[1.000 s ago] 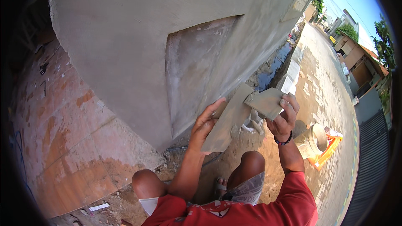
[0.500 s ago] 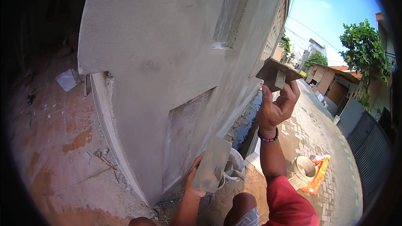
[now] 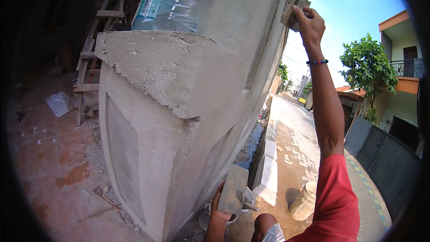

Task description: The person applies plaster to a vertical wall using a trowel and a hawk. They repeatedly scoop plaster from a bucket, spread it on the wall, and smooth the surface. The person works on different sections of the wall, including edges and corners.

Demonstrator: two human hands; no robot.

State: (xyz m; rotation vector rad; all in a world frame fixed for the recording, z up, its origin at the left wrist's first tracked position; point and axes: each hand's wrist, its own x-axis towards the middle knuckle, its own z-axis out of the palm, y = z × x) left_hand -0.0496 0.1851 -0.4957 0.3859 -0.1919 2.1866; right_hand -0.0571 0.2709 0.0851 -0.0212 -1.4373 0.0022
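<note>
My right hand (image 3: 311, 29), raised high, grips a small square plastering float (image 3: 289, 18) smeared with cement, at the upper edge of the grey plastered wall (image 3: 219, 67). Low down at the wall's foot, my left hand (image 3: 218, 208) holds a rectangular flat plate (image 3: 234, 187), tilted up. Behind the plate is a white bucket (image 3: 247, 197), partly hidden, with a tool handle (image 3: 251, 207) beside it. Large plastic bottles (image 3: 181, 2) stand on the wall's rough ledge (image 3: 148, 49).
A wooden ladder-like frame (image 3: 86, 87) leans at the left over stained tiles (image 3: 58, 157). A water-filled gutter (image 3: 251, 143) and curb blocks (image 3: 266, 179) run along the wall. A cream bucket (image 3: 302, 201) stands on the paved lane; a dark gate (image 3: 380, 166) lines it.
My right hand has risen from low beside the plate to high at the wall's upper edge. The view has tilted up, showing the ledge and bottles. My left hand stays low with the plate.
</note>
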